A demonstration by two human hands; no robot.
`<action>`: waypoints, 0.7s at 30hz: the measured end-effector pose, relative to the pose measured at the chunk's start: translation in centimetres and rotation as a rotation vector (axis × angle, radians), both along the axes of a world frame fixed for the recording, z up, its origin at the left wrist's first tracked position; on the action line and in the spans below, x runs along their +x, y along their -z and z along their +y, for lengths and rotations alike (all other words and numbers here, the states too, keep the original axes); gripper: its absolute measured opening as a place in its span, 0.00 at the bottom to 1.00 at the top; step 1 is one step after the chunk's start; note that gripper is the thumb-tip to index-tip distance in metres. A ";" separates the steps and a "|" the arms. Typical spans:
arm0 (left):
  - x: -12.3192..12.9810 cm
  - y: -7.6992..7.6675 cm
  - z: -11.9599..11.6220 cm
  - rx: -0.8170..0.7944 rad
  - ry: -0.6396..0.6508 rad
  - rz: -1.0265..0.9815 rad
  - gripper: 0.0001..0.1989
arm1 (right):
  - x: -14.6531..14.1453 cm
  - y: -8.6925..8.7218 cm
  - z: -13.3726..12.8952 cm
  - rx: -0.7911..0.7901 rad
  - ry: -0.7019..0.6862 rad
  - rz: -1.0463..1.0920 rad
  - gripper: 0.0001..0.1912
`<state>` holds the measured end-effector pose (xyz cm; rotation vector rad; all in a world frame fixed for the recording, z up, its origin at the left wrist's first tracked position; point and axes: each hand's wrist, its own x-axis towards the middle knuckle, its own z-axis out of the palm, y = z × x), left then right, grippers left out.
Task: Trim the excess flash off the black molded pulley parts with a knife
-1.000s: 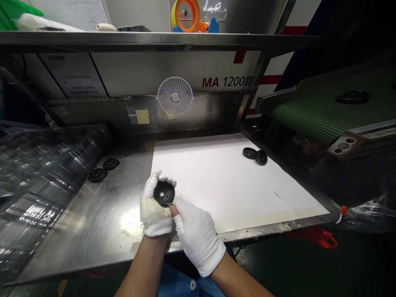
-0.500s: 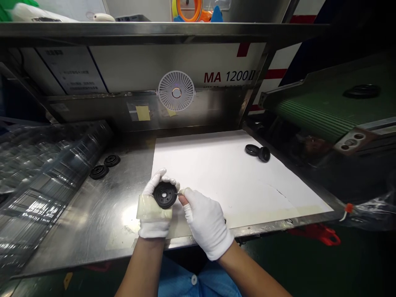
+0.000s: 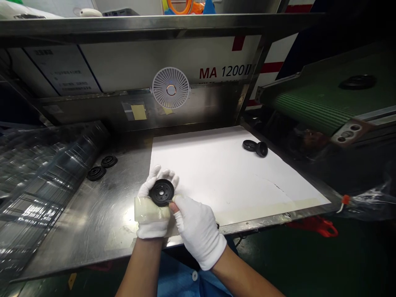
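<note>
My gloved left hand [image 3: 153,210] holds a round black disc [image 3: 161,192] with a small centre hole, its face turned up and the fingers behind it. At the disc's lower right edge, my gloved right hand [image 3: 198,227] pinches a small thin tool [image 3: 169,201], mostly hidden by the fingers. Two black discs [image 3: 109,161] [image 3: 96,173] lie on the metal table to the left. On the white sheet [image 3: 201,165], at the back right, a flat black disc [image 3: 249,145] touches a tilted black cup-shaped part [image 3: 261,149].
Clear plastic trays [image 3: 46,181] are stacked at the left. A green conveyor [image 3: 321,103] carries a dark disc [image 3: 357,82] at the right. A white fan [image 3: 171,88] is mounted at the back, below a metal shelf [image 3: 185,29].
My right hand and the tool tip have moved down and left around the disc's rim, from its right side to the lower right. The left fingers are more spread. The whole view has shifted slightly.
</note>
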<state>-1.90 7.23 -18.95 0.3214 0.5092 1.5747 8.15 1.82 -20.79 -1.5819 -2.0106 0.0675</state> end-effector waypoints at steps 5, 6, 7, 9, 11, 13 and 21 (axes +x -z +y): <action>-0.5 -0.4 -0.1 -0.020 0.150 0.001 0.16 | 1.2 0.0 0.4 -0.003 0.065 -0.023 0.10; -0.3 -0.4 0.0 -0.025 0.122 -0.012 0.14 | 1.3 0.0 0.4 -0.006 0.081 -0.029 0.10; -0.2 -0.4 0.2 -0.036 0.099 -0.025 0.11 | 1.3 0.0 0.4 -0.008 0.090 -0.034 0.09; 0.1 -0.4 0.4 -0.059 0.066 -0.048 0.07 | 1.2 0.1 0.2 -0.009 0.085 -0.034 0.09; 0.2 -0.2 0.7 -0.074 0.042 -0.073 0.05 | 0.8 0.2 0.0 -0.004 0.068 -0.021 0.09; 0.3 0.0 0.9 -0.078 0.017 -0.094 0.04 | 0.3 0.2 -0.2 -0.004 0.054 -0.005 0.09; -0.1 0.3 0.1 0.005 0.022 -0.027 0.13 | -0.2 0.2 -0.3 -0.017 0.012 0.000 0.11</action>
